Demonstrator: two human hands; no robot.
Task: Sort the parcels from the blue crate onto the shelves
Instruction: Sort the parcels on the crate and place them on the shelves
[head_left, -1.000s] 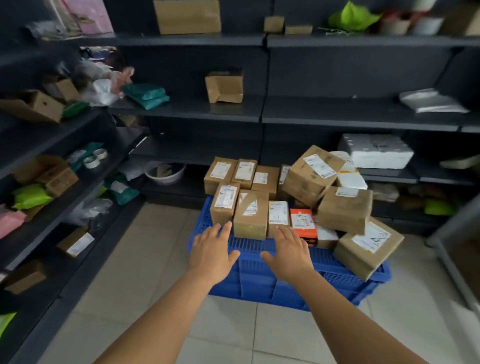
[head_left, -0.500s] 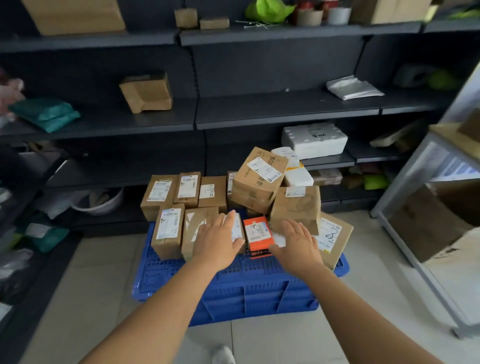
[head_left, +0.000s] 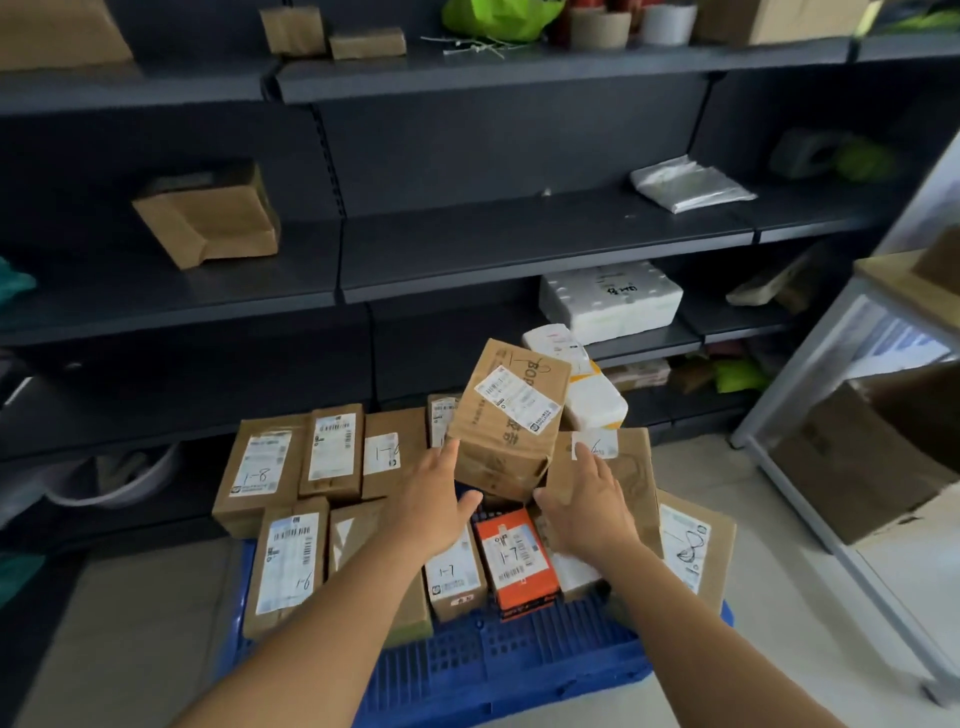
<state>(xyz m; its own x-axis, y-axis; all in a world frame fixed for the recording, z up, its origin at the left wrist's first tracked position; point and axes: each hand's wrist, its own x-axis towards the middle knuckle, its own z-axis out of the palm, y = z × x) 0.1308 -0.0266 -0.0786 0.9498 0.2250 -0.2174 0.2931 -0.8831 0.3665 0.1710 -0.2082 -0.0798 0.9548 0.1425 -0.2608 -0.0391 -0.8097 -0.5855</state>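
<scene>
Below the head camera, both hands reach over the blue crate (head_left: 498, 670) toward a tilted brown box (head_left: 506, 421) that sits highest on the heap of parcels. Left hand (head_left: 434, 506) is at the box's lower left corner, fingers straight and close together, thumb splayed toward the box's underside; right hand (head_left: 589, 506) is at the lower right corner, fingers likewise extended, thumb pointing inward — whether either palm is pressed to the cardboard I cannot tell. Beneath the hands lie an orange parcel (head_left: 519, 564) marked 1-7 and a small carton (head_left: 454, 574) with the same marking. To the left stand a carton marked 1-8 (head_left: 257, 470) and one marked 1-6 (head_left: 288, 564); a white padded parcel (head_left: 584, 382) leans just behind the tilted box, and a larger carton (head_left: 628, 467) stands behind the right hand. Dark shelves (head_left: 519, 254) rise behind the crate — one brown box (head_left: 210, 218) on the left, a white foam package (head_left: 610, 301) lower right, a clear bag (head_left: 685, 184) above it.
</scene>
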